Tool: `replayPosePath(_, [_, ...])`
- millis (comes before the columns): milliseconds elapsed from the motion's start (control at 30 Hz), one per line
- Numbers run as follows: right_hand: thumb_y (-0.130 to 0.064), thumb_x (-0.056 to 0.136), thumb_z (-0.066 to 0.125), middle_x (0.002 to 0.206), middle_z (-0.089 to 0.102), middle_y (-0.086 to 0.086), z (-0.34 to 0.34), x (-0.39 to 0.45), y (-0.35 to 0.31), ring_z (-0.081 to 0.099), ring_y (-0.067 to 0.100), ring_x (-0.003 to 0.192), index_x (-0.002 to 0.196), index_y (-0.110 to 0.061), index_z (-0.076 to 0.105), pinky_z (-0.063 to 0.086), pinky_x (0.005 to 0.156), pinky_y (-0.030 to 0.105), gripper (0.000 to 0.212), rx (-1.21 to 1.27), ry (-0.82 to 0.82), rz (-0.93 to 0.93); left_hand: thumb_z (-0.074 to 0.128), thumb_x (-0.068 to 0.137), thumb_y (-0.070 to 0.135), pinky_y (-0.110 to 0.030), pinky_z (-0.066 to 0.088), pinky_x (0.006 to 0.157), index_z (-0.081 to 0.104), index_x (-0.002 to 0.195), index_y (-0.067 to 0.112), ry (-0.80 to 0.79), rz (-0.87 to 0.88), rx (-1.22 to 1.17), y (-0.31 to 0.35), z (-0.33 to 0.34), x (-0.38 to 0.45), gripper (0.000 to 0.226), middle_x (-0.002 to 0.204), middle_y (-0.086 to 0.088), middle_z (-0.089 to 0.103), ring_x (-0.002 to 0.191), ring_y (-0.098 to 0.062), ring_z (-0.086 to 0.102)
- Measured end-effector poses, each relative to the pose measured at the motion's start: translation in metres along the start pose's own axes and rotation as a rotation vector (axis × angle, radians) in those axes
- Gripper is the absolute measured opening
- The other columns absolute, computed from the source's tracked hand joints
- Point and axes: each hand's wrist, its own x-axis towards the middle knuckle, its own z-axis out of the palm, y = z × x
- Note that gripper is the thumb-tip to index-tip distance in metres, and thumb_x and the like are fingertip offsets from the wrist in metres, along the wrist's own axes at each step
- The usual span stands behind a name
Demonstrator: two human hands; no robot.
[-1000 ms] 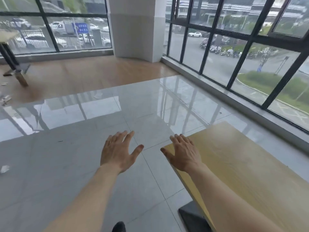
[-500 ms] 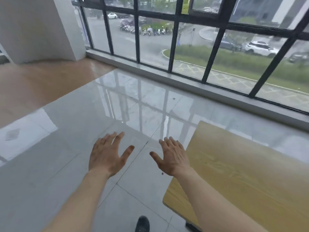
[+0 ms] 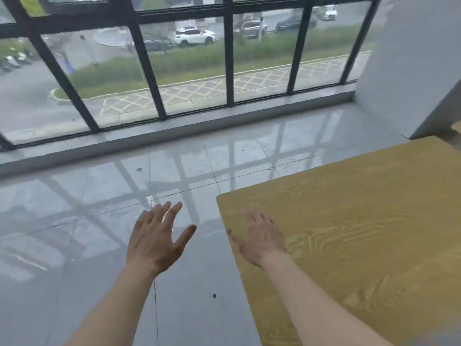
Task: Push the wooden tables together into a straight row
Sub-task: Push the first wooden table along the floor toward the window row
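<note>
A wooden table (image 3: 361, 221) with a yellow grained top fills the lower right of the head view, its left corner pointing at the window. My right hand (image 3: 259, 237) hovers open over the table's left edge, fingers spread; whether it touches the top I cannot tell. My left hand (image 3: 156, 237) is open in the air over the floor tiles, left of the table and apart from it. A sliver of another wooden surface (image 3: 457, 126) shows at the far right edge, behind the pillar.
A wall of tall windows with black frames (image 3: 147, 66) and a low grey sill (image 3: 174, 131) runs across the far side. A white pillar (image 3: 409, 66) stands at the right. Glossy grey floor tiles (image 3: 74, 221) stretch to the left.
My view has swung to the right, from the wooden floor and first pillar to the windows. Both hands stay open; the right hand has come over the table's edge.
</note>
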Motion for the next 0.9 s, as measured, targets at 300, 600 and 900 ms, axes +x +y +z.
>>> replayPosePath(300, [-0.069, 0.101, 0.027, 0.173, 0.013, 0.006, -0.009, -0.013, 0.077, 0.007, 0.024, 0.160, 0.164, -0.019, 0.018, 0.008, 0.129, 0.044, 0.081, 0.058, 0.166, 0.648, 0.019, 0.089, 0.084, -0.041, 0.008, 0.129, 0.030, 0.158, 0.037, -0.148, 0.697, -0.080, 0.098, 0.061, 0.153, 0.084, 0.165, 0.003, 0.035, 0.156, -0.021, 0.022])
replayPosePath(600, [-0.076, 0.091, 0.006, 0.174, 0.005, 0.005, 0.065, -0.064, 0.003, 0.001, 0.022, 0.160, 0.165, -0.020, 0.012, 0.002, 0.130, 0.040, 0.094, 0.197, 0.244, 1.143, 0.021, 0.093, 0.084, -0.038, 0.006, 0.128, 0.028, 0.160, 0.038, -0.366, 1.235, -0.107, 0.115, 0.120, 0.174, 0.082, 0.167, 0.005, 0.033, 0.157, -0.017, 0.021])
replayPosePath(900, [-0.089, 0.081, -0.007, 0.174, 0.006, 0.005, 0.180, -0.066, -0.035, -0.002, 0.021, 0.160, 0.165, -0.022, 0.016, 0.001, 0.130, 0.041, 0.110, 0.172, 0.267, 1.236, 0.022, 0.094, 0.081, -0.045, 0.008, 0.129, 0.028, 0.160, 0.034, -0.400, 1.401, -0.061, 0.060, 0.197, 0.175, 0.082, 0.169, 0.002, 0.027, 0.159, -0.020, 0.014])
